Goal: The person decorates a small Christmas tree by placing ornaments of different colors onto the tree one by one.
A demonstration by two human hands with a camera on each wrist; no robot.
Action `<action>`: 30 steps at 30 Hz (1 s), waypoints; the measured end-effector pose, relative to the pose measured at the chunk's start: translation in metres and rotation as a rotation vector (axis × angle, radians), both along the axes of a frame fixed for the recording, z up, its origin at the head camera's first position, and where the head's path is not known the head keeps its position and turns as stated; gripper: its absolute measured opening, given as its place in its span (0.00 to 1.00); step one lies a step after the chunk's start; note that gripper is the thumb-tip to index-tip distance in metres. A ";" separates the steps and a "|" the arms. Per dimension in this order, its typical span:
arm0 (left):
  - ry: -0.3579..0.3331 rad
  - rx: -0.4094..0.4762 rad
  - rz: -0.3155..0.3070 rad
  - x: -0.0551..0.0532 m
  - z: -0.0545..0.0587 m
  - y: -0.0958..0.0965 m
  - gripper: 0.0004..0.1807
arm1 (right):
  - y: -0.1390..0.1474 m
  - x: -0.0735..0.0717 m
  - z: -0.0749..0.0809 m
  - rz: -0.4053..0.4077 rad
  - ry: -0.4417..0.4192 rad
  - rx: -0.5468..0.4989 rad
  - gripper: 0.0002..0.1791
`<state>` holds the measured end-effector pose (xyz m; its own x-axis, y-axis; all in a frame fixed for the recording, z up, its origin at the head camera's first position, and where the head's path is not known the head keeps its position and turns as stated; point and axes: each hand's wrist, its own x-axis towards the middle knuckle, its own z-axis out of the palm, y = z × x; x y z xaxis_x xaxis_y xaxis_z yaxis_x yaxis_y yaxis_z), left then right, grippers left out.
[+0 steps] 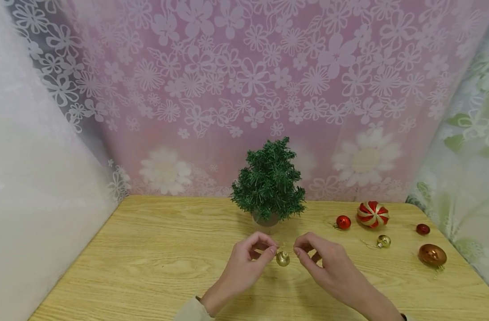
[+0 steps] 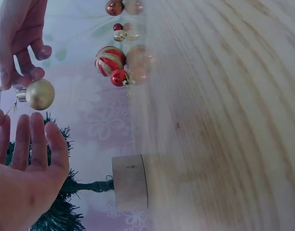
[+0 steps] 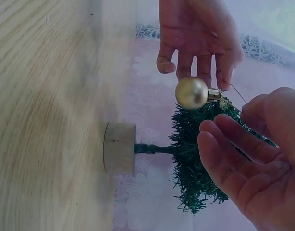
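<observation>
Gold ball (image 1: 283, 260) | satin, rnd, shiny cap (image 3: 214, 94), hung nr side of tree (image 1: 269, 180) | L grip (image 1: 247, 263): pinching thin cord (image 3: 238, 94) | R grip (image 1: 327, 264): pinching same cord | tree: bristly grn, rnd wood base (image 3: 119, 148)

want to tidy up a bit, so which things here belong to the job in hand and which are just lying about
In the job:
matte gold ball
its string, apparently pinched by left hand and right hand
possibly the green tree, standing just beyond

Lying about, untouched:
bright red ball
striped ball
shiny gold ball
dark red ball
copper ball
</observation>
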<state>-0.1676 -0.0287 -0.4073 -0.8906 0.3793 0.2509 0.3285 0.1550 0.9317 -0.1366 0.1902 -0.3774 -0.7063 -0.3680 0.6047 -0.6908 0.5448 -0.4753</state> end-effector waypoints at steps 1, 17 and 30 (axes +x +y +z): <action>-0.003 0.000 0.014 0.001 0.001 0.001 0.05 | 0.000 0.000 0.000 0.002 -0.010 -0.008 0.16; 0.017 0.049 0.104 0.004 0.014 0.005 0.05 | -0.007 -0.001 0.005 -0.036 -0.115 -0.097 0.10; 0.070 0.070 0.105 -0.001 0.032 0.007 0.05 | -0.008 -0.008 0.021 -0.028 -0.131 -0.158 0.08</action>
